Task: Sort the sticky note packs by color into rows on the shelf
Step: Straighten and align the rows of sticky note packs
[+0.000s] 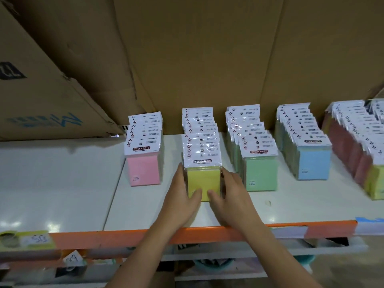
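In the head view, five rows of packs are seen standing on the white shelf (62, 183), each running from front to back. From left to right there are a pink row (143, 169), a yellow row (199, 129), a green row (260, 175), a blue row (313, 163) and, at the far right, a mixed row (353, 150) in which reddish packs are fronted by a yellow-green one.

The yellow pack (203, 181) at the front of its row is held from both sides. The left hand (180, 196) is laid along its left edge with the thumb set on the front face, and the right hand (230, 196) is placed the same way on the right edge. The pack is thus gripped between the two hands and stands on the shelf, against the packs behind it.

The sorting is judged to be well advanced: four rows look single-coloured, and the yellow row is being squared up or added to. The mixed row is probably what is left, though part of it is cut off by the frame.

"STICKY NOTE" is printed on the white header cards. Smaller print beneath it cannot be read. A blue logo is seen on the cardboard box (41, 84) at the left, and handwritten tags are stuck on the orange shelf edge (124, 238); neither can be made out with certainty.
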Tool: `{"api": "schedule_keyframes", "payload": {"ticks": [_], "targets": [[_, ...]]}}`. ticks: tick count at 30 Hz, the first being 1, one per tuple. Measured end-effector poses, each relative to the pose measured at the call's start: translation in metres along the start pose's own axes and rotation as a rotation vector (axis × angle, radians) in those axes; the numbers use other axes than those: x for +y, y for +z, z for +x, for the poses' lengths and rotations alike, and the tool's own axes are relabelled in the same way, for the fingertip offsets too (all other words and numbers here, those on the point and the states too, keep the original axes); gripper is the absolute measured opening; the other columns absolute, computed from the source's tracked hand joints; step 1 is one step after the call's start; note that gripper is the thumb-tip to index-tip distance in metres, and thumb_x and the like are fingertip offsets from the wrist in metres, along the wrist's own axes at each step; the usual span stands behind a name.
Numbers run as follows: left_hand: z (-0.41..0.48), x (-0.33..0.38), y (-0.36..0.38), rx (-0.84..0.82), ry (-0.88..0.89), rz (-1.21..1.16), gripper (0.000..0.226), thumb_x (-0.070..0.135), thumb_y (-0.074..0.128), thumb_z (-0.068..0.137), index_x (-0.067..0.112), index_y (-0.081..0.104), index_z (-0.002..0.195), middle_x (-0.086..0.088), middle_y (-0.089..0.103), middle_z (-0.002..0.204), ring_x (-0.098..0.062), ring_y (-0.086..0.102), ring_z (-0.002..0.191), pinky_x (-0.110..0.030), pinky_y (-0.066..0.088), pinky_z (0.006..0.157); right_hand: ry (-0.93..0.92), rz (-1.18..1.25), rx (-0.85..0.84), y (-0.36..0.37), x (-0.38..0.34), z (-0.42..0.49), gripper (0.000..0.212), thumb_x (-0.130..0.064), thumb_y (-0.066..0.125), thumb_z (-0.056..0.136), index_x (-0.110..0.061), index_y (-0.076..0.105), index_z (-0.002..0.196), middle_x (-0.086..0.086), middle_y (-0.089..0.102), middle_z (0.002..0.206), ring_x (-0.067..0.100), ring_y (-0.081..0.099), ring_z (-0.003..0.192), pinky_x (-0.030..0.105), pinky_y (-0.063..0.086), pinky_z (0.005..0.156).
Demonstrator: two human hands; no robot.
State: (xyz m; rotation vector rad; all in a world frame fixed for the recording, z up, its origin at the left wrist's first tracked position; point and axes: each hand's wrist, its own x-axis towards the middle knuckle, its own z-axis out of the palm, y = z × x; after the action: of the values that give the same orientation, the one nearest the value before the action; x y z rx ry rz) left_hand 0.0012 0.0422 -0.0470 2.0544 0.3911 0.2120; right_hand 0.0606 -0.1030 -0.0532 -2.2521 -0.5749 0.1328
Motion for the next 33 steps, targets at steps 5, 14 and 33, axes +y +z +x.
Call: {"api": "schedule_keyframes", "payload": {"ticks": [5, 14, 33], "targets": [[0.015, 0.005, 0.009, 0.021, -0.123, -0.199, 0.066, 0.001, 0.053, 0.087, 0.041, 0.038, 0.138, 0.016, 0.061, 0.121, 0.005, 0.059, 0.103, -0.005, 0.044, 0.077, -0.002, 0.032, 0.005, 0.009, -0.005, 0.004, 0.057, -0.011, 0.061, 0.086, -0.018, 0.046, 0.141, 0.006, 0.06, 0.123, 0.028, 0.053, 0.111, 0.038, 0.045, 0.094], [0.023, 0.012, 0.013, 0.092, -0.172, -0.457, 0.051, 0.02, 0.055, 0.093, 0.045, 0.045, 0.136, 0.027, 0.063, 0.117, 0.01, 0.06, 0.099, -0.018, 0.051, 0.08, 0.1, 0.387, 0.092, 0.009, -0.018, 0.023, 0.04, -0.02, 0.055, 0.099, -0.046, 0.045, 0.127, -0.026, 0.059, 0.12, -0.008, 0.055, 0.111, -0.004, 0.035, 0.082], [0.059, 0.016, 0.013, 0.085, -0.222, -0.638, 0.044, 0.046, 0.047, 0.084, 0.049, 0.054, 0.127, 0.015, 0.07, 0.117, -0.014, 0.07, 0.104, -0.048, 0.054, 0.096, 0.234, 0.671, 0.13, 0.026, -0.018, 0.06, 0.035, -0.041, 0.037, 0.106, -0.033, 0.055, 0.135, -0.017, 0.067, 0.114, -0.014, 0.063, 0.095, 0.005, 0.046, 0.074]]}}
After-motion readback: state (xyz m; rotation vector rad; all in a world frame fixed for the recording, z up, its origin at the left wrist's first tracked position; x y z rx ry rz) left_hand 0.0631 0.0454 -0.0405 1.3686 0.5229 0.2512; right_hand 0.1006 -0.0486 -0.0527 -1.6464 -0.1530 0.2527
